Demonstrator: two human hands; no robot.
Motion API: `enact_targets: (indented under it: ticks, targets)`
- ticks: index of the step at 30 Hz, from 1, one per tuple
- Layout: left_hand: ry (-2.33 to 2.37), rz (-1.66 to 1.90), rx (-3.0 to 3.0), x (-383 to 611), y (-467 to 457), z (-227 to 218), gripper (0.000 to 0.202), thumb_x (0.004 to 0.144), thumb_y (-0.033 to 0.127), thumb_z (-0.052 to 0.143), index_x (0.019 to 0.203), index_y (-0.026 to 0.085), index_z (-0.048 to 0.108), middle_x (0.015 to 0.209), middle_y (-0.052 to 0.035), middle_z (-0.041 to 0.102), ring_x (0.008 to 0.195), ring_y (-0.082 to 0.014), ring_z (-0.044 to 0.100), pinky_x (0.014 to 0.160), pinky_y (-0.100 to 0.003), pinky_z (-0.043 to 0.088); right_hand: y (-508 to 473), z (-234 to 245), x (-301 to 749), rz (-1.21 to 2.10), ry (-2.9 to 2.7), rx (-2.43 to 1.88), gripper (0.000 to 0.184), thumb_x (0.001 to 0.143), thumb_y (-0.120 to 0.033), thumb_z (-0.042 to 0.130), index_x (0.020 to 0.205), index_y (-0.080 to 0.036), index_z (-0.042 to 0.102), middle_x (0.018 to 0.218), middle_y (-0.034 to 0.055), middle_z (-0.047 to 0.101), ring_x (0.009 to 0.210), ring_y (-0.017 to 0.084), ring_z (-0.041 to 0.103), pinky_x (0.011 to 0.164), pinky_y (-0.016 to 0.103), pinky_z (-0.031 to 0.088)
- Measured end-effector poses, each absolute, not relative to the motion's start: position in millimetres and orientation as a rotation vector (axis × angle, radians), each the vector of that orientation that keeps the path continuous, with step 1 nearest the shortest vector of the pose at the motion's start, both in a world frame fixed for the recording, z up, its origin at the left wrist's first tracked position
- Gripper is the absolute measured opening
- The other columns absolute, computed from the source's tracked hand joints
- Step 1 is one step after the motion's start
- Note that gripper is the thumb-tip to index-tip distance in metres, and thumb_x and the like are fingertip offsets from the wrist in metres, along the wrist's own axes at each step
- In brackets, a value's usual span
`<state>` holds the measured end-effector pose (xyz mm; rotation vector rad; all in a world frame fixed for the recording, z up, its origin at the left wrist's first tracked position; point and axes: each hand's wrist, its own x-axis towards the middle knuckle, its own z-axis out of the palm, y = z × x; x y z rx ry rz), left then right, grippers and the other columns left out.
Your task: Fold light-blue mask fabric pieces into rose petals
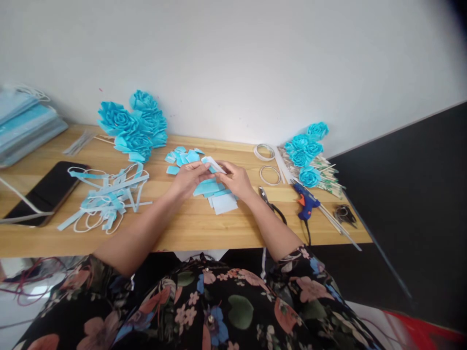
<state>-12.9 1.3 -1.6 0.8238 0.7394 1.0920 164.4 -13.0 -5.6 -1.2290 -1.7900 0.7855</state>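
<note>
Over the middle of the table, my left hand (190,180) and my right hand (235,180) pinch a small folded piece of blue and white mask cloth (215,164) between them. Both sets of fingers are closed on its edges. Below my hands lies a loose pile of cut cloth pieces (224,203), blue on some and white on others. Just behind my left hand, several smaller blue cut pieces (182,156) are scattered on the wood.
Blue cloth roses (134,129) stand at the back left, near a tangle of cut mask strips (109,197), a phone (51,192) and stacked face masks (27,129). On the right are tape rolls (264,152), more roses (304,148), a blue glue gun (307,199) and thin sticks (333,219).
</note>
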Motion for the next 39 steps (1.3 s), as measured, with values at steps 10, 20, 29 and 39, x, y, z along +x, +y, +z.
enact_targets:
  ticks: [10, 20, 29, 39]
  targets:
    - [1.095, 1.081, 1.398, -10, -4, -1, 0.031, 0.072, 0.039, 0.071, 0.055, 0.017, 0.06, 0.056, 0.0015, 0.056, 0.061, -0.0136, 0.052, 0.058, -0.024, 0.04, -16, 2, 164, 0.651, -1.851, -1.086, 0.04, 0.081, -0.039, 0.069, 0.119, -0.023, 0.066, 0.109, 0.0067, 0.068, 0.099, 0.019, 0.062, 0.087, 0.033, 0.052]
    - [1.024, 0.978, 1.648, -7, -9, 1, 0.029, 0.076, 0.035, 0.062, 0.052, 0.018, 0.059, 0.052, 0.0035, 0.046, 0.055, -0.0106, 0.038, 0.056, -0.025, 0.029, -20, 5, 162, 0.728, -1.674, -1.194, 0.018, 0.085, -0.037, 0.063, 0.08, -0.02, 0.065, 0.082, 0.0005, 0.069, 0.072, 0.014, 0.058, 0.072, 0.028, 0.047]
    - [0.891, 1.0, 1.043, -12, 1, -4, 0.025, 0.066, 0.036, 0.08, 0.067, 0.014, 0.067, 0.067, -0.0019, 0.066, 0.066, -0.0136, 0.061, 0.071, -0.029, 0.051, -21, 9, 171, 0.497, -1.838, -1.078, 0.035, 0.094, -0.043, 0.051, 0.122, -0.027, 0.062, 0.123, 0.0062, 0.066, 0.114, 0.023, 0.06, 0.098, 0.041, 0.051]
    - [0.769, 1.058, 0.718, -18, 6, 0, 0.017, 0.07, 0.022, 0.078, 0.068, 0.012, 0.065, 0.067, -0.0022, 0.067, 0.063, -0.0113, 0.062, 0.069, -0.026, 0.052, -17, 8, 173, 0.109, -2.348, -0.863, 0.035, 0.086, -0.018, 0.054, 0.111, -0.036, 0.071, 0.151, -0.0037, 0.048, 0.15, 0.029, 0.026, 0.116, 0.061, 0.031]
